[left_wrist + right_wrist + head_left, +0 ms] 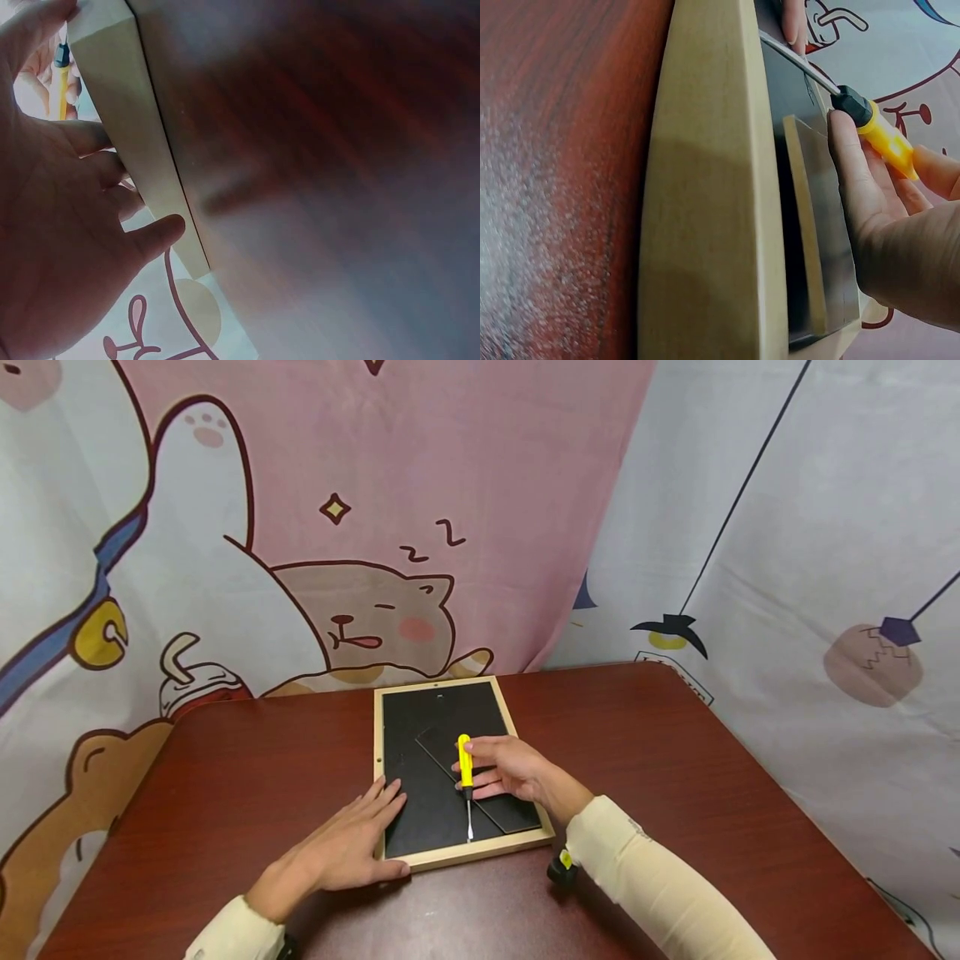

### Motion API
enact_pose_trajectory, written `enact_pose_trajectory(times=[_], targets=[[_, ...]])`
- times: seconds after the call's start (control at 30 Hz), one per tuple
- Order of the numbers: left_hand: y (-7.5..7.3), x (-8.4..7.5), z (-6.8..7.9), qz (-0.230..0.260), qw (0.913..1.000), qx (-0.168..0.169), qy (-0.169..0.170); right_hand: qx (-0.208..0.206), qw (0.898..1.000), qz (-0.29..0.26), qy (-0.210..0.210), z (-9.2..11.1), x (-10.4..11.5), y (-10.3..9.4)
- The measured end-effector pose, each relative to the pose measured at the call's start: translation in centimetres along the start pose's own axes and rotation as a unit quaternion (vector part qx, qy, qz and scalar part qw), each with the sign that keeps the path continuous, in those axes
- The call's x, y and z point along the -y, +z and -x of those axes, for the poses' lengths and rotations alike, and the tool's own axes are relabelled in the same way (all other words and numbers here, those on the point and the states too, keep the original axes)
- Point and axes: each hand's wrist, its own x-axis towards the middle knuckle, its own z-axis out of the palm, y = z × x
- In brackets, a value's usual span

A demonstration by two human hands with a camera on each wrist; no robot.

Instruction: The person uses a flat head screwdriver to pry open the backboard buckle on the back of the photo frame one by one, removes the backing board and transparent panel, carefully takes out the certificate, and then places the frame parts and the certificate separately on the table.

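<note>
A picture frame (pixel 442 858) of pale wood lies face down on the table, its black backing board (pixel 420 810) upward. A flat stand leg (pixel 504 810) slants across the board. My right hand (pixel 517 768) holds a yellow-handled screwdriver (pixel 466 762) between thumb and fingers, upright over the frame. The screwdriver's metal tip meets the near edge of the backing, beside the wooden rim; in the right wrist view its shaft (pixel 799 58) reaches that inner edge. My left hand (pixel 345 843) rests on the frame's near left corner, fingers spread over the rim and board, thumb along the front side.
The reddish-brown table (pixel 660 777) extends to both sides of the frame. Behind it hangs a printed cloth (pixel 480 510) with cartoon animals. A dark strap with a yellow-green spot (pixel 562 867) shows under the right wrist.
</note>
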Motion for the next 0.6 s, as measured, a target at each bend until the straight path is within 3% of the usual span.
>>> enact_pose_trajectory(times=[0.37, 0.6], targets=[[0.0, -0.11, 0.1, 0.004, 1.0, 0.0, 0.001, 0.0, 1.0, 0.023, -0.012, 0.13, -0.06, 0.2], [0.02, -0.28, -0.19, -0.008, 0.9999, -0.005, -0.007, 0.009, 0.998, 0.046, -0.043, 0.09, 0.22, 0.44]])
